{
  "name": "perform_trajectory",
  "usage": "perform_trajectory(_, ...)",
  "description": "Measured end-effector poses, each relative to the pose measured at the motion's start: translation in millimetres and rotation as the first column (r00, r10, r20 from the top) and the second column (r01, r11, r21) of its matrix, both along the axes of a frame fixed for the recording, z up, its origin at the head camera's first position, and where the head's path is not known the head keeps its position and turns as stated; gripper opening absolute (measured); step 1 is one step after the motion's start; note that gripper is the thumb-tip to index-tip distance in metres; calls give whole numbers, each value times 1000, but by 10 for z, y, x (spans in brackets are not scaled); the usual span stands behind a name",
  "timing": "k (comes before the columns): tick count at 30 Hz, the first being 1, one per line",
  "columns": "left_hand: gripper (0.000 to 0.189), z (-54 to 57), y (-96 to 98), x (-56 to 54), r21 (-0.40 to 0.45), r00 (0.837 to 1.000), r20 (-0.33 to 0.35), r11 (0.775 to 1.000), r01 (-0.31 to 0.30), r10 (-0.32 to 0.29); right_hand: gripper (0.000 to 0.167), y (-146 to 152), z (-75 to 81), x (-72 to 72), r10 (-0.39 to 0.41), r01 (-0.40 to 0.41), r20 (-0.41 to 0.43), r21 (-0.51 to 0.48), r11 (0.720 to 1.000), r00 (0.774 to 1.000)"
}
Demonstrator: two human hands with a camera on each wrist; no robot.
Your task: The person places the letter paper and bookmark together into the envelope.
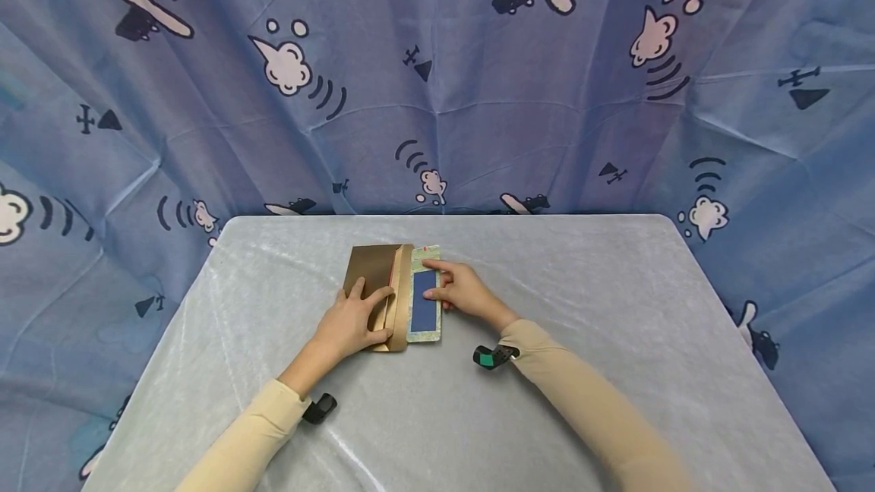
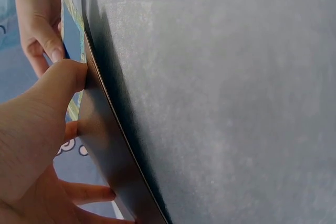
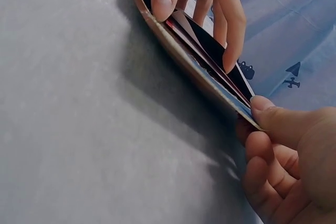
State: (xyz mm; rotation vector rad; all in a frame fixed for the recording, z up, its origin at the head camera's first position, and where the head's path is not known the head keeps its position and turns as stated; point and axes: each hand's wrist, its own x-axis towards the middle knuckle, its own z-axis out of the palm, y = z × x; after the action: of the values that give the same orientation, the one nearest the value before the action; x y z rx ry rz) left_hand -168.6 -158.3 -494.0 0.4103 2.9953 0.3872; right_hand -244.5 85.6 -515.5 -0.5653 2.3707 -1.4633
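Note:
A flat brown envelope-like folder (image 1: 372, 260) lies on the table, its mouth facing right. My left hand (image 1: 347, 323) rests on it with fingers spread, the thumb and a finger at the mouth's edge. A blue card with a pale green patterned border (image 1: 424, 317) sticks out of the mouth on the right. My right hand (image 1: 465, 291) pinches the card's outer edge between thumb and fingers, as the right wrist view shows the thumb (image 3: 268, 106) on top. Inside the mouth, thin red-edged layers (image 3: 199, 59) show in the right wrist view.
The table (image 1: 581, 272) has a pale grey cloth-like top. Behind it hangs a blue curtain (image 1: 478, 97) printed with planes and clouds. A black band with a green patch (image 1: 487, 357) is at my right wrist, and a black camera (image 1: 320, 408) at my left.

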Motion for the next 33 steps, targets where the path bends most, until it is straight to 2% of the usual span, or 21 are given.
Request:
perform_trajectory(20,72,1,-12,-1,11,1000,15,1000,-5,5,66,-208,-39,-96,33,-33,-13,25,999,999)
perform_trajectory(33,73,17,-16,-4,14,1000,24,1000,1,-1,64,-314,-57,-149,9,-4,-51,94,996,999)
